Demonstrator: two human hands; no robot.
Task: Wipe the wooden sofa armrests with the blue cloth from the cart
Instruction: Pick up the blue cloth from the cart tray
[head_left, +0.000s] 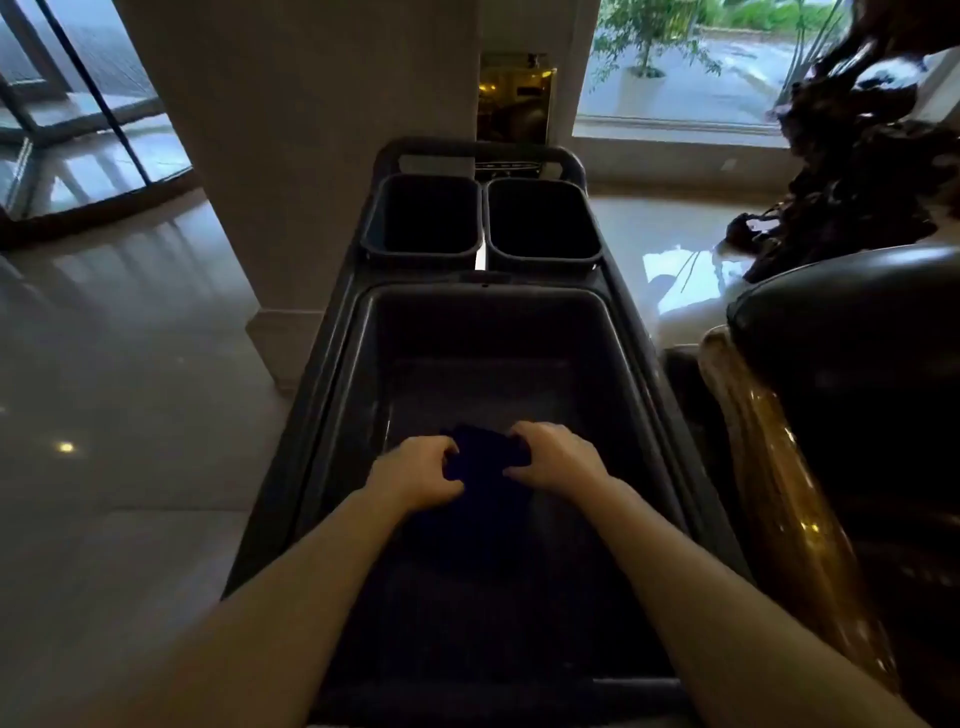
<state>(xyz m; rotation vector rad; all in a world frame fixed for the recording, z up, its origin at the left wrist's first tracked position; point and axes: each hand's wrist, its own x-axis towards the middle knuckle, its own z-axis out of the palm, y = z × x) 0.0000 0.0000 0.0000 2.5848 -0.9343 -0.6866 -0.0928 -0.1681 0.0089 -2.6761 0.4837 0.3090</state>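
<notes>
A dark grey cart (332, 364) stands in front of me, with a large open tub as its near part. The blue cloth (485, 457), very dark in this light, is bunched over the tub. My left hand (418, 470) grips its left side and my right hand (558, 457) grips its right side, fingers curled into the fabric. To the right of the cart rises a glossy wooden sofa armrest (769, 457), with the dark sofa cushion (852, 322) above it.
Two small dark bins (421, 249) (543, 254) sit at the cart's far end. A square pillar (291, 156) stands just left of the cart. A dark carved root sculpture (862, 156) is at the right, before a window. Shiny tiled floor (114, 389) spreads to the left.
</notes>
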